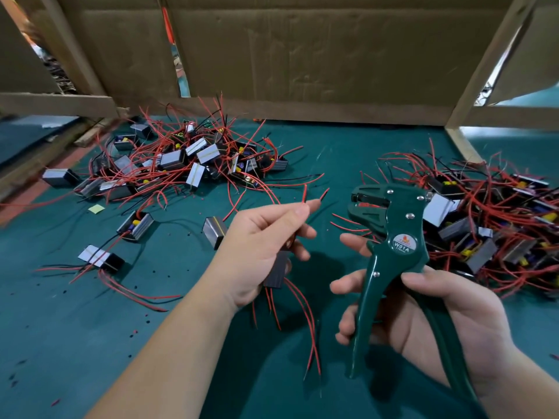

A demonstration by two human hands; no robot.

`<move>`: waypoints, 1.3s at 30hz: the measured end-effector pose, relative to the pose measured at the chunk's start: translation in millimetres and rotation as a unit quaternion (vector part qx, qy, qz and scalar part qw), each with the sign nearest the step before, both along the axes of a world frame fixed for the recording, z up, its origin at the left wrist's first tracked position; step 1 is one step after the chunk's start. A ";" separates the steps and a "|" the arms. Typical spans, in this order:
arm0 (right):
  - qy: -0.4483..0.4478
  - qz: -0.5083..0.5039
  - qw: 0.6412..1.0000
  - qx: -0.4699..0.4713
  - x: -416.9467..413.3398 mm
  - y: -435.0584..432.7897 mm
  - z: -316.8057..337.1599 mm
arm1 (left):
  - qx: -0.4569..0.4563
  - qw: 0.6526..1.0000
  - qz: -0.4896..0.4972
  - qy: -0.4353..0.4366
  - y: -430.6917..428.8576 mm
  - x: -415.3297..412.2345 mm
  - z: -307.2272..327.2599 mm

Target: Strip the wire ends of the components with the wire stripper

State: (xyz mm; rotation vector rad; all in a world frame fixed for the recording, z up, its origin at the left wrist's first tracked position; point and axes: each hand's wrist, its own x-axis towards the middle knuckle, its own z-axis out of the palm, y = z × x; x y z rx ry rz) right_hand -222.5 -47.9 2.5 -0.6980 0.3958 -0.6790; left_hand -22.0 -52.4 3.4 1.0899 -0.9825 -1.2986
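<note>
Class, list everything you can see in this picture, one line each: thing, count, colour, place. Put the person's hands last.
wire stripper: one, dark green, in the right hand.
held component: one, dark grey with red wires, in the left hand.
left pile of components: many, grey with red and black wires, far left on the mat.
right pile of components: many, same colours, right edge.
mat: one, teal, covers the table.
cardboard wall: several sheets, brown, at the back.
left hand: one, grips the held component, pinches its wires.
right hand: one, grips the wire stripper handles.
</note>
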 end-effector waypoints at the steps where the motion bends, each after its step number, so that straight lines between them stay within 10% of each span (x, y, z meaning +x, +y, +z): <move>1: -0.005 0.013 1.000 0.009 -1.1 -1.5 0.0 | -0.007 1.000 0.007 -0.009 0.0 -1.6 -0.7; 25: -0.006 -0.077 0.995 -0.058 -4.4 0.6 1.7 | 0.009 0.995 -0.021 -0.098 1.0 -7.5 -4.4; 39: 0.028 0.102 0.994 -0.003 0.6 -1.9 -0.1 | -0.054 0.995 -0.021 -0.086 -0.8 10.1 -1.9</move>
